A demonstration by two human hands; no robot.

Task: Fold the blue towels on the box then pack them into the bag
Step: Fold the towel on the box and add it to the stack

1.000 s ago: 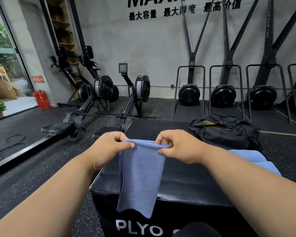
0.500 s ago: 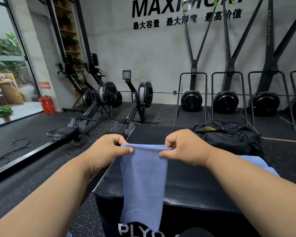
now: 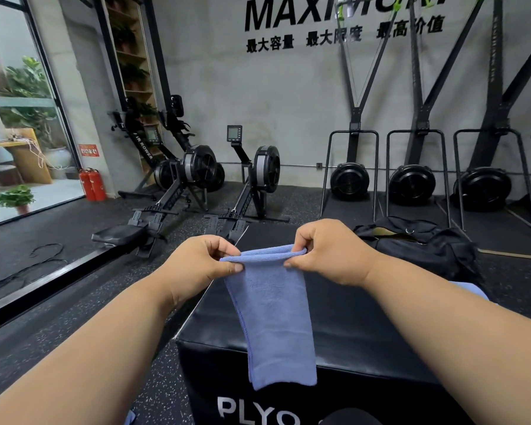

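Two bare forearms reaching forward and converging, left hand (image 3: 196, 265) with thumb and curled fingers pinching the left top corner of a hanging folded blue terry towel (image 3: 273, 320), right hand (image 3: 328, 253) pinching the right corner, knuckles raised

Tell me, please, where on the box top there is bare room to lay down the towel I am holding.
The box top is bare between the hanging towel and the bag, under the right hand. A narrower strip lies bare along the left edge, by the left hand. The far right is crowded: the bag and a second towel sit there.
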